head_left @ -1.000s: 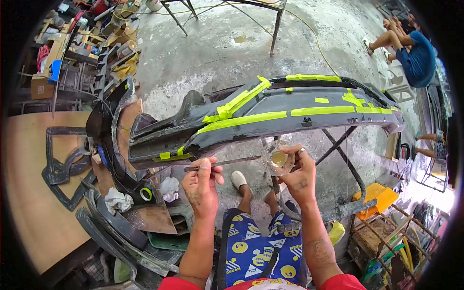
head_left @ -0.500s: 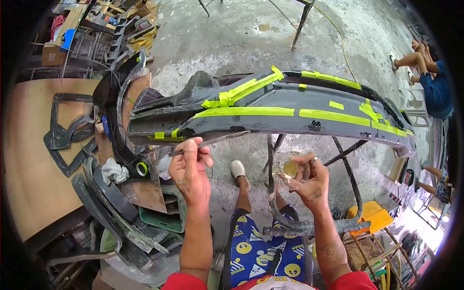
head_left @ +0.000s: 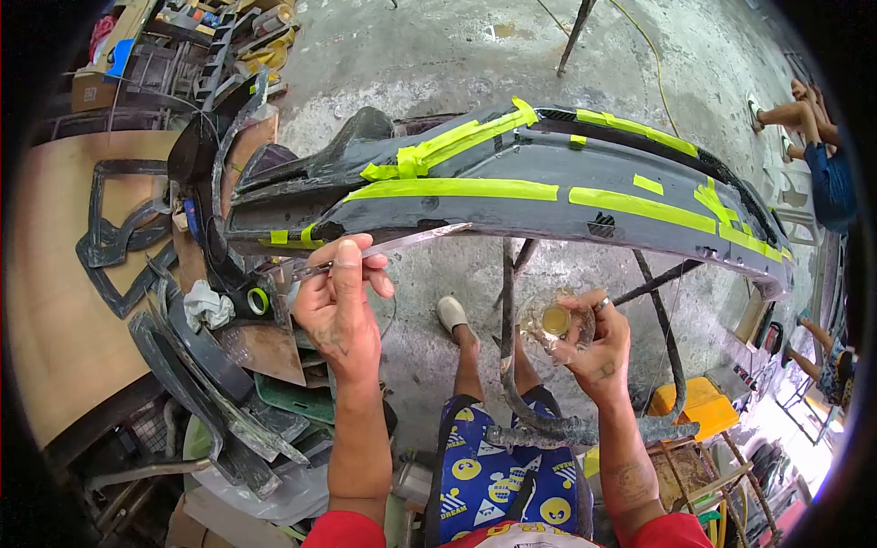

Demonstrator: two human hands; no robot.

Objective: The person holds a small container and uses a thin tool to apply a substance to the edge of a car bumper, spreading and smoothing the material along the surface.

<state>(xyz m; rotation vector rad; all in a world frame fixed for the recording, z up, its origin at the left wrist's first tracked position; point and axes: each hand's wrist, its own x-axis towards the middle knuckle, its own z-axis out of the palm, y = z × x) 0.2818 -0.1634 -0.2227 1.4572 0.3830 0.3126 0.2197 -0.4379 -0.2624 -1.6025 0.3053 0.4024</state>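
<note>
My left hand [head_left: 342, 301] is closed on a thin blade-like tool [head_left: 411, 239] with a dark handle; its narrow, pale end points right and overlaps the lower edge of the bumper. The long dark grey car bumper [head_left: 512, 216] lies across the view, with strips of yellow-green tape [head_left: 457, 188] along it. Below the bumper, at the right, my right hand [head_left: 598, 342] grips a clear plastic cup [head_left: 530, 315] by its side. Yellowish liquid [head_left: 554, 319] shows at the bottom of the cup.
Metal stand legs [head_left: 508, 338] stand under the bumper. At the left, a wooden board [head_left: 55, 274] bears dark frame parts [head_left: 99, 210], near a tape roll [head_left: 258, 300] and crumpled white paper [head_left: 208, 306]. A yellow plastic piece [head_left: 699, 406] is at lower right. A person [head_left: 827, 178] sits at far right.
My left hand has moved a little left and up with the blade-like tool, its tip now overlapping the bumper's edge. My right hand keeps the cup, slightly tilted differently. The view has shifted a little.
</note>
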